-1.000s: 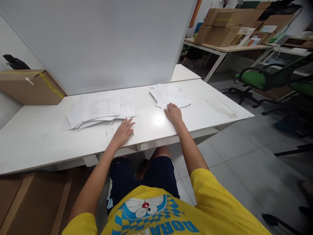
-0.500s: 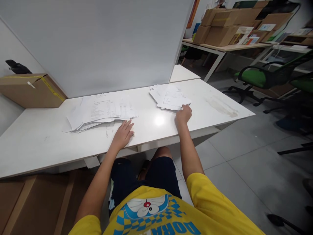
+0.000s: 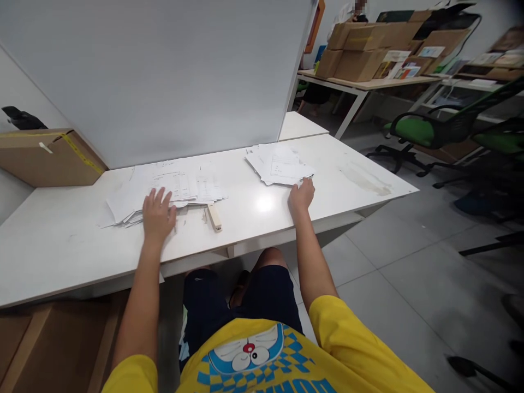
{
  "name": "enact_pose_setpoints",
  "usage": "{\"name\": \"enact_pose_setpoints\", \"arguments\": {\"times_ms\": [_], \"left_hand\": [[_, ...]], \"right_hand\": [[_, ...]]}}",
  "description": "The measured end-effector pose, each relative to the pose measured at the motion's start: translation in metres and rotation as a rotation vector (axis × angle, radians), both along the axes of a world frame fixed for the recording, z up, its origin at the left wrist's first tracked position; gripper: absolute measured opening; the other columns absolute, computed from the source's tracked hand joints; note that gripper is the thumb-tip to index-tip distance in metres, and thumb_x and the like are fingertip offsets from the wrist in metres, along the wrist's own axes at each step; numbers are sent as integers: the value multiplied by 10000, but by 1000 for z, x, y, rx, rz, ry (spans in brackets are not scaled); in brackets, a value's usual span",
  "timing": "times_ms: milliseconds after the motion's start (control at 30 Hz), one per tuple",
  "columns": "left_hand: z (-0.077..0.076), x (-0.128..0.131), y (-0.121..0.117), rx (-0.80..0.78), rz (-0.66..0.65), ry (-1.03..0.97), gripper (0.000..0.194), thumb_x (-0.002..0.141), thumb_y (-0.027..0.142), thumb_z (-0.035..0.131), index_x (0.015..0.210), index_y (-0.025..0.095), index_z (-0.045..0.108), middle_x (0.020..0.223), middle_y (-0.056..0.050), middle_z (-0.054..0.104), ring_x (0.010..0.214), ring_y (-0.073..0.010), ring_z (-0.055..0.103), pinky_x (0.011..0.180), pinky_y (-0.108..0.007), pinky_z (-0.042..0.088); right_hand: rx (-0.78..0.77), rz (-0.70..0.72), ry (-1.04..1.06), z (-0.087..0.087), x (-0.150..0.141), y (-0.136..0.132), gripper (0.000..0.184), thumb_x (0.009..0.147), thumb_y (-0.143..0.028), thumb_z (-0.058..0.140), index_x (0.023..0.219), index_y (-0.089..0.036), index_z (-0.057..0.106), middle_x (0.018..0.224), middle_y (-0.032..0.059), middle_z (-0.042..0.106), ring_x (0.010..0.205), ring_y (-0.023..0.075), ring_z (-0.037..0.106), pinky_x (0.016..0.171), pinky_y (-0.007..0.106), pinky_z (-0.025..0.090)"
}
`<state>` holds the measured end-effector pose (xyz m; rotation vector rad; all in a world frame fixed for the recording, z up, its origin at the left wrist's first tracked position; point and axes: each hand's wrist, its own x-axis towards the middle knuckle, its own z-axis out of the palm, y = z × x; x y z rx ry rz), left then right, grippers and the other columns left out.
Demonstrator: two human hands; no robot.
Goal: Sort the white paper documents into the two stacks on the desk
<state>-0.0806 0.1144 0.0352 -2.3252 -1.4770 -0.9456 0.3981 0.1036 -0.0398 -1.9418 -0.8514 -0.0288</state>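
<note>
Head view: one white table (image 3: 65, 251), bearing two piles of paper. Larger pile (image 3: 174, 183), left; left hand (image 3: 159, 215) over its near edge, fingers spread. Smaller pile (image 3: 280, 165), right; right hand (image 3: 302, 197) at its near corner, fingers curled, whether pinching paper cannot be told. One cream block (image 3: 214, 218), between the hands, beside the larger pile.

Yellow cartoon T-shirt (image 3: 254, 357), shorts (image 3: 264, 297) apparently navy
</note>
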Motion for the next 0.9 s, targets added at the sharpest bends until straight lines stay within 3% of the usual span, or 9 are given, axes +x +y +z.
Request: {"name": "enact_pose_setpoints", "arguments": {"times_ms": [133, 233, 367, 467, 533, 600, 667, 800, 900], "left_hand": [[-8, -26, 18, -126, 70, 78, 533, 951, 392, 416, 1402, 126, 517, 1492, -180, 483, 1405, -361, 396, 1186, -574, 240], [-12, -25, 17, -113, 79, 94, 487, 956, 363, 403, 1344, 126, 581, 1300, -179, 616, 1243, -339, 527, 1156, -537, 305], [-8, -19, 7, -149, 123, 52, 438, 969, 332, 362, 1183, 126, 684, 1078, -180, 661, 1096, -330, 583, 1009, -486, 445], [-6, -16, 2, -184, 159, 26, 438, 965, 344, 387, 1238, 133, 656, 1252, -184, 625, 1255, -345, 515, 1088, -503, 383], [-7, -15, 1, -231, 226, -2, 571, 929, 397, 475, 1417, 104, 508, 1493, -202, 459, 1428, -392, 339, 1163, -565, 273], [-10, -15, 0, -294, 282, -13, 690, 917, 396, 489, 1516, 77, 359, 1604, -205, 300, 1497, -409, 204, 1190, -613, 185], [-12, -16, -1, -316, 276, 16, 617, 937, 294, 418, 1516, 86, 370, 1601, -182, 325, 1497, -374, 242, 1203, -602, 167], [-13, -14, -8, -248, 191, 97, 569, 882, 117, 398, 1440, 119, 505, 1513, -141, 483, 1433, -309, 399, 1181, -511, 282], [-11, -8, -12, -212, 123, 141, 554, 875, 89, 403, 1408, 131, 545, 1474, -123, 534, 1389, -292, 462, 1098, -466, 396]], "right_hand": [[-15, 31, -6, 3, -3, -2, 512, 847, -207, 414, 1335, -82, 504, 1401, 233, 490, 1320, 343, 397, 1101, 553, 332], [2, 62, -19, 5, -4, -3, 498, 832, -210, 426, 1309, -100, 519, 1372, 228, 508, 1300, 345, 403, 1088, 568, 336], [71, 67, -37, 4, -3, -7, 465, 819, -189, 410, 1262, -119, 533, 1308, 213, 545, 1261, 326, 432, 1087, 547, 339], [105, 94, -105, 1, -2, -9, 424, 807, -199, 426, 1204, -128, 557, 1260, 200, 572, 1220, 319, 462, 1089, 525, 337], [107, 129, -153, -1, -2, -11, 404, 796, -200, 433, 1171, -128, 566, 1220, 200, 587, 1190, 321, 479, 1078, 522, 346], [107, 150, -191, -1, -3, -13, 388, 793, -198, 430, 1148, -130, 569, 1189, 202, 597, 1171, 324, 491, 1061, 528, 359], [120, 162, -215, 4, -9, -14, 368, 806, -210, 418, 1131, -142, 578, 1175, 194, 604, 1166, 325, 500, 1046, 533, 371], [168, 284, -133, 25, -50, -9, 338, 851, -275, 404, 1110, -163, 591, 1143, 164, 631, 1115, 292, 549, 1030, 499, 401], [16, 615, 202, 43, -105, -1, 330, 887, -382, 437, 1118, -197, 582, 1015, 107, 678, 904, 230, 620, 893, 421, 497]]}}
